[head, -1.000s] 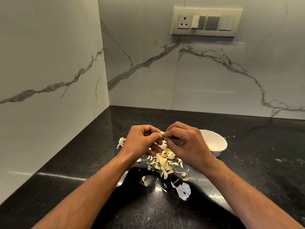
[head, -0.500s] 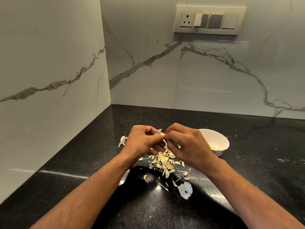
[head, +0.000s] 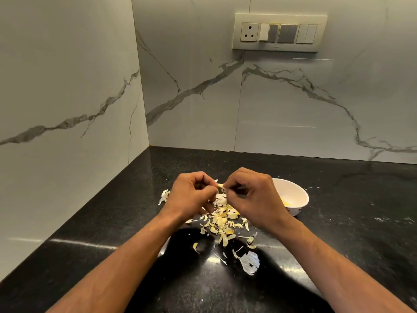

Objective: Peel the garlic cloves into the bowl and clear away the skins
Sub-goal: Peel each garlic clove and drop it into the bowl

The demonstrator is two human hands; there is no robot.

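Observation:
My left hand (head: 193, 195) and my right hand (head: 252, 196) meet above the black countertop, both pinching one small garlic clove (head: 220, 185) between their fingertips. Below them lies a loose pile of pale yellow and white garlic skins (head: 222, 222). A white bowl (head: 295, 195) stands just right of my right hand, which hides its left part; something yellowish shows inside the bowl.
The black stone countertop (head: 349, 222) runs into a corner of marble walls at left and back. A switch panel (head: 279, 32) hangs on the back wall. A separate scrap of skin (head: 164, 195) lies left of my left hand. A white glare patch (head: 249, 263) sits near the front.
My hands have stayed together on the clove over the pile, with only small finger shifts. The camera view has tilted slightly.

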